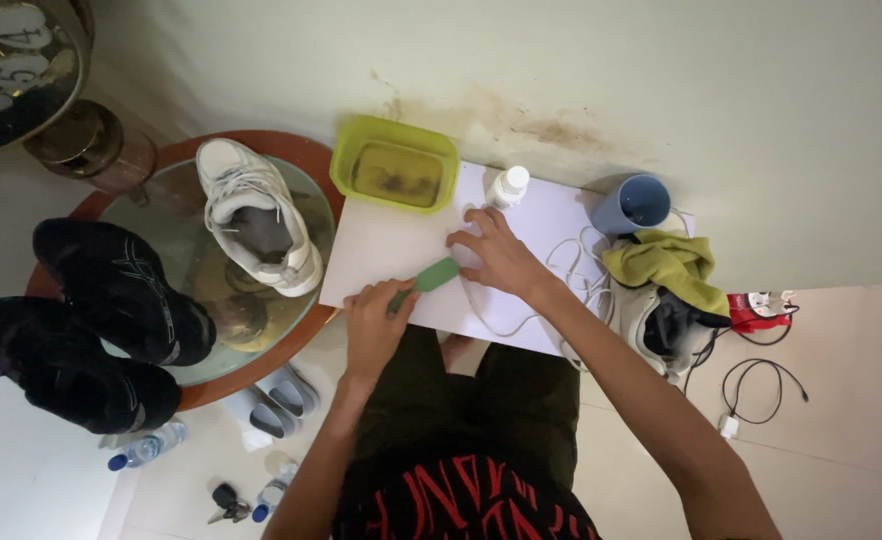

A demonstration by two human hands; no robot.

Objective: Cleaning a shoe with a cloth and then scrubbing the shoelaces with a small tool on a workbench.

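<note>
My left hand [373, 325] grips the handle of a green brush [431, 277] whose head rests on a white board [381, 250] across my lap. My right hand [496, 250] lies spread on the board, fingers pressing a white shoelace [496, 325] flat beside the brush head. The lace trails in loops toward the right. A lime-green tub [395, 164] of murky water sits at the board's far edge, with a small white bottle [508, 186] beside it.
A round glass table [176, 225] on the left carries a white sneaker [256, 215] and two black sneakers [111, 290]. Right of the board are a blue cup [633, 204], a yellow-green cloth [669, 262] over another white shoe [651, 325], and cables [761, 385]. Water bottles, keys and slippers lie on the floor.
</note>
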